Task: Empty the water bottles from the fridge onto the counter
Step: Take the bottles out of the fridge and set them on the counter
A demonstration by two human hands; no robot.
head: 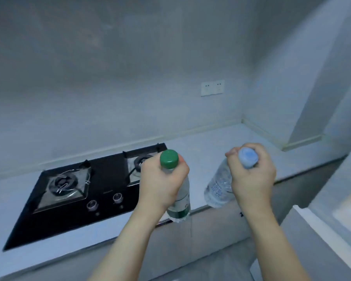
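The pale, smooth counter (221,145) is stretching toward twelve o'clock, with a glossy black glass stove (79,191) at nine o'clock. Above its front edge, the left hand (162,183) is clenching the neck of a clear, thin-walled plastic bottle (180,201) with a ribbed green cap. At three o'clock, the right hand (251,177) is grasping a dimpled blue-capped bottle (218,185), tilted. Both probably feel heavyish, slick and squeezable; neck grips suit them.
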